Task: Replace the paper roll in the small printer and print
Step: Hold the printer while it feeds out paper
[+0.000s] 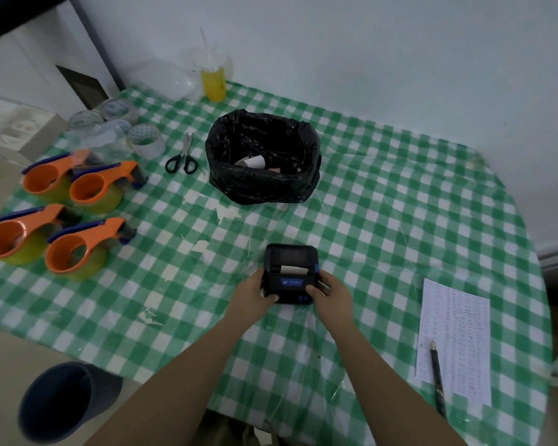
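A small black printer [291,272] with a blue label sits on the green checked tablecloth [384,204], near the table's front middle. A short strip of white paper [293,269] shows at its slot. My left hand [253,291] grips the printer's left side, thumb on its front top. My right hand [331,292] grips the right side, thumb resting near the blue buttons. A black bag-lined bin [261,156] behind the printer holds what looks like a spent paper roll core [252,161].
Several orange tape dispensers [74,217] stand at the left, with tape rolls [145,140] and scissors [182,156] behind them. A yellow drink cup [213,77] stands at the back. A printed sheet [455,339] and pen [438,378] lie at the right. A grey bucket [65,400] stands on the floor.
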The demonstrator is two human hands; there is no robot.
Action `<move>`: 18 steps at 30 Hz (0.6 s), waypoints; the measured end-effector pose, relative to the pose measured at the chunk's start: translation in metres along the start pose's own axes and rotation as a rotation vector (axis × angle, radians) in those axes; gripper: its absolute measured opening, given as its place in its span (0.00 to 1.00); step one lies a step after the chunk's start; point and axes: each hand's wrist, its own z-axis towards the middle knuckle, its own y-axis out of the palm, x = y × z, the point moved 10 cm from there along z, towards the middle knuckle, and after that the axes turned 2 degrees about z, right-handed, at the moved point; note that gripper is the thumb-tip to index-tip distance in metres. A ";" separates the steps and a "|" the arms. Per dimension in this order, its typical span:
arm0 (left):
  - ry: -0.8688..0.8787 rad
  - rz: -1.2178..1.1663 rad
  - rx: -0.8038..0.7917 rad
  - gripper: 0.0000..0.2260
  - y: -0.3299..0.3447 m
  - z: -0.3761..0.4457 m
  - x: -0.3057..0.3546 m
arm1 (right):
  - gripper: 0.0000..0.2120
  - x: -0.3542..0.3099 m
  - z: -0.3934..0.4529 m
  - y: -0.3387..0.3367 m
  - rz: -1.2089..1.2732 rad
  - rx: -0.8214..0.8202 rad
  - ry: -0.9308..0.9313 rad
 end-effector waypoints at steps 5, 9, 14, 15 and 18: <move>0.008 -0.011 -0.001 0.25 0.000 0.000 0.000 | 0.21 0.000 0.000 0.000 -0.002 0.001 -0.007; 0.008 -0.012 0.002 0.25 0.000 0.000 0.001 | 0.22 0.001 0.002 0.000 0.004 0.003 -0.003; 0.010 -0.013 -0.005 0.25 0.000 -0.001 0.001 | 0.21 0.004 0.003 0.000 0.010 0.002 -0.009; 0.010 -0.014 -0.005 0.26 0.000 -0.001 0.001 | 0.21 0.004 0.003 0.000 0.013 0.002 -0.009; 0.007 -0.022 -0.006 0.25 0.000 -0.001 0.001 | 0.21 0.004 0.004 0.000 0.016 0.002 -0.012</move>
